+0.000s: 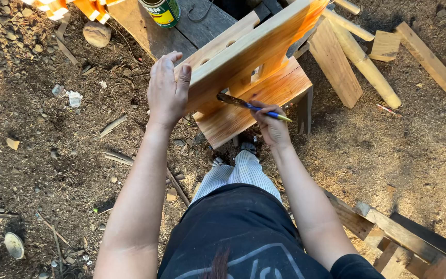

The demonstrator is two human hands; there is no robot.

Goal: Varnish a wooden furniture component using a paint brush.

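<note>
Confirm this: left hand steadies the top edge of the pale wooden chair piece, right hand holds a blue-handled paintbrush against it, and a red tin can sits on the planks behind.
Wrong on the can's colour only. The head view shows a green and yellow tin can on the dark planks. The left hand does steady the pale wooden chair piece, and the right hand holds the blue-handled paintbrush against it.

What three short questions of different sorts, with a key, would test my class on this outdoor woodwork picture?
1. True or false: the left hand rests on the edge of the tilted wooden piece.
2. What does the right hand hold?
A. a hammer
B. a paintbrush
C. a saw
3. Fill in: at the top of the view a green ___ stands on a dark plank.

Key: 1 true; 2 B; 3 can.
</note>
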